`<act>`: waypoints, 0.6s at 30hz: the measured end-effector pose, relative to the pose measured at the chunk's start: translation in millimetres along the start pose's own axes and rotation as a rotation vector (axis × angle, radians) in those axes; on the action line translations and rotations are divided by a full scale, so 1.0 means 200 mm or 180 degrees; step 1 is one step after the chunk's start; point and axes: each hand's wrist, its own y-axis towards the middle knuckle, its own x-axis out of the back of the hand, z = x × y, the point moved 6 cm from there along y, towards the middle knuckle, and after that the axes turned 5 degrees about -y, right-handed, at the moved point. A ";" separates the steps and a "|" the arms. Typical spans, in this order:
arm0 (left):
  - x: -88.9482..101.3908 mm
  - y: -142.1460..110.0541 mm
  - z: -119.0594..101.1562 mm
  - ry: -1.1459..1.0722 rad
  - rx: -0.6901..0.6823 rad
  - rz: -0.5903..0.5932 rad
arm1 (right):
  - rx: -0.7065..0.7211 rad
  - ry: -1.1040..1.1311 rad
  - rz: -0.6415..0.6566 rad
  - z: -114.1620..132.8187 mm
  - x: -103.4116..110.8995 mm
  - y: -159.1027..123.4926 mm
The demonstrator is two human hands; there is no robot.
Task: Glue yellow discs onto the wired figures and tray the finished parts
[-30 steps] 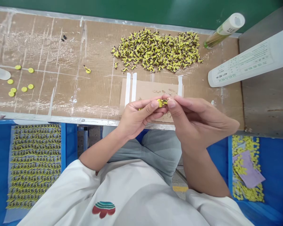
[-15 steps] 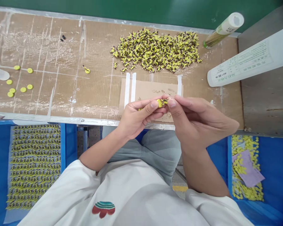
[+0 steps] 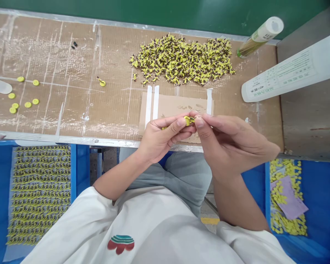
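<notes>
My left hand (image 3: pixel 161 138) and my right hand (image 3: pixel 231 141) meet above the near edge of the cardboard-covered bench (image 3: pixel 71 99). Both pinch one small yellow part (image 3: pixel 188 120) between thumb and fingertips. A second yellow bit peeks out of my left palm. Behind the hands lies a big heap of yellow-and-brown parts (image 3: pixel 181 58). A single part (image 3: pixel 101 82) lies alone to the left of the heap.
Several yellow discs (image 3: pixel 23 99) lie at far left. Two white bottles (image 3: pixel 287 75) (image 3: pixel 260 36) lie at right. A blue tray (image 3: pixel 41 194) of parts in rows sits lower left; a blue bin (image 3: pixel 288 194) of yellow discs with a purple slip lower right.
</notes>
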 end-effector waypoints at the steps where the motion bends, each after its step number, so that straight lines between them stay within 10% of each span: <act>1: 0.00 0.00 0.00 0.0004 0.0008 0.0006 | -0.0009 0.0011 0.0016 0.00 0.00 0.00; 18: 0.05 -0.01 -0.02 0.0137 -0.0135 -0.0348 | -0.0197 -0.0277 0.0408 0.00 -0.02 0.05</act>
